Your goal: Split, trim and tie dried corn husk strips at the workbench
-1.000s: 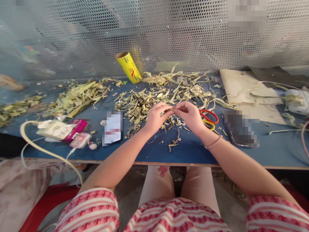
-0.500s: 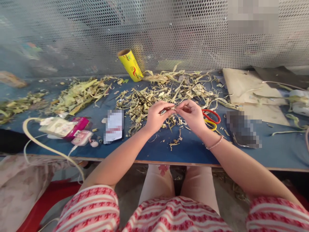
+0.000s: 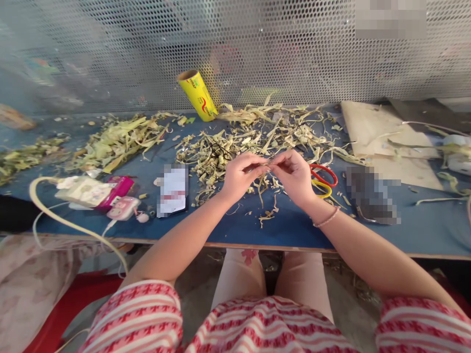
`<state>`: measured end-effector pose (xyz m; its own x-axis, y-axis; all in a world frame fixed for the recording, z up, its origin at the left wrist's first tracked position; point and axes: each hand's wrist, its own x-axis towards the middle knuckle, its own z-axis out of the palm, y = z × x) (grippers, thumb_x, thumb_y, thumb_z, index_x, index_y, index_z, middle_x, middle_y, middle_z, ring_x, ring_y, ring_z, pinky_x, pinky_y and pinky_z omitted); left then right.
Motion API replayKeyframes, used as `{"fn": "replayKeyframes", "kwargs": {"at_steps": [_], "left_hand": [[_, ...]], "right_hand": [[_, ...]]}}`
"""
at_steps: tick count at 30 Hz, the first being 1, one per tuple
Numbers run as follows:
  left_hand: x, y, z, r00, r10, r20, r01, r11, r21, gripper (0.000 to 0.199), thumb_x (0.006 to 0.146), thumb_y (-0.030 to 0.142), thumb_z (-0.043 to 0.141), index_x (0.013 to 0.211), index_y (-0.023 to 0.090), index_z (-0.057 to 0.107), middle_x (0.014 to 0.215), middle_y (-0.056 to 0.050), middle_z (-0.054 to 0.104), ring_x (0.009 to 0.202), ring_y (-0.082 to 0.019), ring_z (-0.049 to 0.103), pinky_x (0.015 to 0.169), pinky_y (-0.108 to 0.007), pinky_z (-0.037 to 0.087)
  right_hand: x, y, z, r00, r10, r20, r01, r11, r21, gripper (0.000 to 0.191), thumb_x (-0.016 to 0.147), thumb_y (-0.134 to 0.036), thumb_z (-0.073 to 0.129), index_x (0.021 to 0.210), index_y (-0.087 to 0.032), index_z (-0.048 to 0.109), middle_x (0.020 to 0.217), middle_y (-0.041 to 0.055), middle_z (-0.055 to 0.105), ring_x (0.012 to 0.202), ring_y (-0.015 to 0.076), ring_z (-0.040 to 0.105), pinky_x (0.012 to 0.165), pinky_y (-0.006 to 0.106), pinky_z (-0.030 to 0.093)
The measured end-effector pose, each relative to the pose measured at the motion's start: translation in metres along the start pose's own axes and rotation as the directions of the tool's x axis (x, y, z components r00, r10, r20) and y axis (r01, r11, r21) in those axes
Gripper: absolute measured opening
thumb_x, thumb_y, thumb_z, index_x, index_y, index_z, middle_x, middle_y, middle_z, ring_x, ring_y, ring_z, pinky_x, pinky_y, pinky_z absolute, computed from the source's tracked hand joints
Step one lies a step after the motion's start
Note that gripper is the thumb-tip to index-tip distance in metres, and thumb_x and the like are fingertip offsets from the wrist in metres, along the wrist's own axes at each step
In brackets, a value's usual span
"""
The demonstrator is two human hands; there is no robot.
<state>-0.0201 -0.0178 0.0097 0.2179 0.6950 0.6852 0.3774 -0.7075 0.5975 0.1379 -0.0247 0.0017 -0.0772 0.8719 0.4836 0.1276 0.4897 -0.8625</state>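
Observation:
My left hand (image 3: 241, 177) and my right hand (image 3: 293, 176) meet fingertip to fingertip over the front of a pile of dry, pale green plant scraps (image 3: 217, 147). Both are closed in a pinch. Whatever lies between the fingertips is too small and hidden to name. Beside my right hand, partly behind it, are scissors with one red and one yellow handle loop (image 3: 324, 176). A few loose shreds (image 3: 267, 215) lie on the blue tabletop (image 3: 253, 233) just below my hands.
A yellow cardboard tube (image 3: 198, 95) leans against the perforated metal screen (image 3: 257, 49). Left are more leaf strips (image 3: 114, 142), a phone (image 3: 172, 191), and a power bank with cable (image 3: 88, 192). A dark blurred object (image 3: 371, 196) and brown paper (image 3: 386, 130) lie right.
My hands stay pinched together at nearly the same place, with the fingertips slightly shifted. The whole view has moved a little; the things on the table have not visibly moved.

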Motion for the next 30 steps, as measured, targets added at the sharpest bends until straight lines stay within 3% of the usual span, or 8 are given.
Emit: {"fn": "replayKeyframes", "kwargs": {"at_steps": [3, 6, 10, 13, 19, 26, 30], "left_hand": [[0.0, -0.001, 0.001, 0.998, -0.065, 0.016, 0.066, 0.995, -0.074, 0.024, 0.082, 0.041, 0.063, 0.087, 0.018, 0.068, 0.081, -0.004, 0.068, 0.072, -0.011, 0.063, 0.063, -0.025, 0.05], [0.0, -0.003, 0.002, 0.98, -0.197, 0.027, 0.198, 0.956, -0.215, 0.026, 0.078, 0.042, 0.068, 0.084, 0.018, 0.069, 0.079, -0.003, 0.069, 0.07, -0.011, 0.062, 0.063, -0.024, 0.05], [0.0, -0.008, 0.004, 0.941, -0.336, 0.039, 0.327, 0.876, -0.354, 0.028, 0.071, 0.042, 0.074, 0.083, 0.017, 0.069, 0.073, -0.001, 0.067, 0.064, -0.01, 0.06, 0.062, -0.023, 0.048], [0.001, -0.011, 0.005, 0.925, -0.375, 0.056, 0.362, 0.83, -0.424, 0.027, 0.068, 0.04, 0.076, 0.083, 0.018, 0.069, 0.073, 0.0, 0.067, 0.066, -0.01, 0.06, 0.064, -0.022, 0.048], [0.001, -0.013, 0.009, 0.896, -0.425, 0.126, 0.418, 0.715, -0.561, 0.028, 0.065, 0.038, 0.079, 0.081, 0.017, 0.068, 0.074, 0.0, 0.067, 0.068, -0.008, 0.06, 0.067, -0.022, 0.048], [0.003, -0.008, 0.009, 0.831, -0.519, 0.2, 0.508, 0.561, -0.654, 0.027, 0.064, 0.035, 0.08, 0.079, 0.017, 0.068, 0.071, 0.001, 0.066, 0.066, -0.006, 0.059, 0.063, -0.019, 0.046], [0.005, -0.007, 0.007, 0.758, -0.59, 0.277, 0.578, 0.413, -0.703, 0.024, 0.06, 0.028, 0.083, 0.076, 0.017, 0.068, 0.067, 0.003, 0.065, 0.061, -0.005, 0.058, 0.056, -0.016, 0.045]], "right_hand": [[0.002, 0.0, -0.003, 0.998, -0.068, -0.015, 0.068, 0.996, -0.054, 0.01, 0.081, -0.028, 0.06, 0.085, -0.021, 0.054, 0.085, 0.0011, 0.057, 0.077, 0.0128, 0.056, 0.07, 0.03, 0.051], [0.005, -0.001, -0.007, 0.978, -0.208, 0.026, 0.21, 0.967, -0.143, 0.008, 0.084, -0.026, 0.059, 0.09, -0.021, 0.061, 0.091, 0.0034, 0.058, 0.082, 0.0145, 0.057, 0.07, 0.031, 0.052], [0.008, -0.001, -0.011, 0.899, -0.409, 0.154, 0.435, 0.873, -0.22, 0.023, 0.091, -0.02, 0.046, 0.103, -0.024, 0.065, 0.099, 0.0074, 0.06, 0.093, 0.0181, 0.058, 0.081, 0.038, 0.052], [0.008, 0.002, -0.012, 0.854, -0.468, 0.226, 0.516, 0.816, -0.261, 0.033, 0.092, -0.015, 0.04, 0.114, -0.025, 0.062, 0.105, 0.0094, 0.059, 0.099, 0.0199, 0.057, 0.086, 0.041, 0.052], [0.01, 0.006, -0.016, 0.818, -0.507, 0.27, 0.571, 0.77, -0.285, 0.038, 0.086, -0.007, 0.041, 0.113, -0.025, 0.061, 0.104, 0.0083, 0.058, 0.1, 0.0197, 0.057, 0.085, 0.041, 0.052], [0.01, 0.008, -0.014, 0.853, -0.447, 0.269, 0.507, 0.833, -0.222, 0.028, 0.087, -0.013, 0.05, 0.11, -0.022, 0.061, 0.101, 0.0079, 0.056, 0.092, 0.0173, 0.057, 0.069, 0.031, 0.055], [0.009, 0.012, -0.011, 0.866, -0.44, 0.237, 0.491, 0.838, -0.237, 0.023, 0.088, -0.016, 0.053, 0.108, -0.021, 0.063, 0.098, 0.0072, 0.057, 0.087, 0.0161, 0.057, 0.068, 0.03, 0.055]]}}
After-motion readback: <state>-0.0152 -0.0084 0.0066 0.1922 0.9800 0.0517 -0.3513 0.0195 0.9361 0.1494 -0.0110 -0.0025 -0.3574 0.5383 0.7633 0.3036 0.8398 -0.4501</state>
